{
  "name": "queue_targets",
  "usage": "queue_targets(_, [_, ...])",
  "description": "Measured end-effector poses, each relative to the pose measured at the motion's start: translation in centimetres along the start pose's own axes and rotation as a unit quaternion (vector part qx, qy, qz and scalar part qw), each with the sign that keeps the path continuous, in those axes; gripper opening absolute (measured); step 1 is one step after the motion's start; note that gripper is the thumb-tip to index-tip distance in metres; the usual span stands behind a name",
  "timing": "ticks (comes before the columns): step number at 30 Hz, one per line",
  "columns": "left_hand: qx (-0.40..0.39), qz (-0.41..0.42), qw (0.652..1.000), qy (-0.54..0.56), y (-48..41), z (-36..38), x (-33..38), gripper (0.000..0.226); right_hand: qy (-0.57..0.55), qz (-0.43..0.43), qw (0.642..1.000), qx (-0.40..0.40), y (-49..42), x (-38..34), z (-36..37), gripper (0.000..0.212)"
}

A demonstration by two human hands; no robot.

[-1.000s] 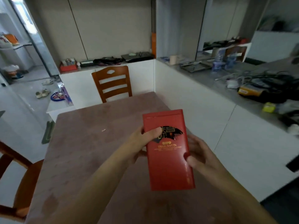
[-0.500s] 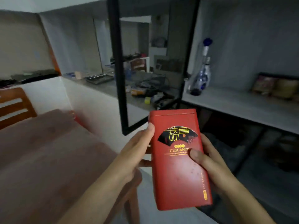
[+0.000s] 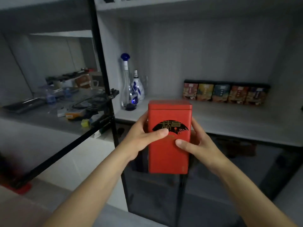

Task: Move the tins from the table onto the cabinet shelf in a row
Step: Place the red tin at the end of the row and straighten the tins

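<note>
A tall red tin (image 3: 168, 154) with a black fan emblem and gold characters is upright in front of me, held in the air at the front edge of the grey cabinet shelf (image 3: 229, 122). My left hand (image 3: 144, 138) grips its left side with the thumb across the front. My right hand (image 3: 195, 145) grips its right side, thumb also on the front. At the back right of the shelf a row of several small patterned tins (image 3: 226, 94) stands against the wall.
Two glass bottles, a tall one with a blue stopper (image 3: 128, 89) and a shorter blue-and-white one (image 3: 137, 88), stand at the shelf's left end. A black cabinet frame post (image 3: 103, 76) rises to the left; beyond it lies a cluttered grey counter (image 3: 49, 112).
The view has swung from the table to face the cabinet. Both hands have carried the red tin up and forward to the shelf's front edge, and it now stands upright.
</note>
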State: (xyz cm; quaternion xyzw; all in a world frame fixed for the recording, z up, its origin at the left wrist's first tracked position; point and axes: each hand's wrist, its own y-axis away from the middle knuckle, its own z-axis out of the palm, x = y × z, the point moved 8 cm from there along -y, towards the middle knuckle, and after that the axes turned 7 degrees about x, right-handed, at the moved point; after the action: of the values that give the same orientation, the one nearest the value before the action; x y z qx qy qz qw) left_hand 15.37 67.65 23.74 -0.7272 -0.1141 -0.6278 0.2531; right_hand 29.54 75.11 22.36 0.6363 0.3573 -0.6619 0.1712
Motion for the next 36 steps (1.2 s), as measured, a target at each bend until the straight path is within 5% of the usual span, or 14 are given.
queue_targets(7, [-0.053, 0.005, 0.999, -0.007, -17.0, 3.3, -3.3, 0.067, 0.073, 0.024, 0.997, 0.033, -14.1, 4.3, -6.6, 0.093])
queue_targets(17, [-0.048, -0.063, 0.994, 0.072, -38.4, 4.4, -10.7, 0.077, 0.203, 0.021, 0.968, 0.144, -32.8, 12.1, -11.3, 0.073])
queue_targets(27, [-0.085, -0.078, 0.989, 0.094, -48.5, 7.2, -14.7, 0.079, 0.207, 0.035, 0.967, 0.142, -41.0, 16.5, -15.0, 0.078])
queue_targets(36, [-0.063, -0.057, 0.993, 0.081, -53.4, 7.5, -16.1, 0.059, 0.261, 0.062, 0.959, 0.094, -46.1, 18.7, -15.9, 0.093])
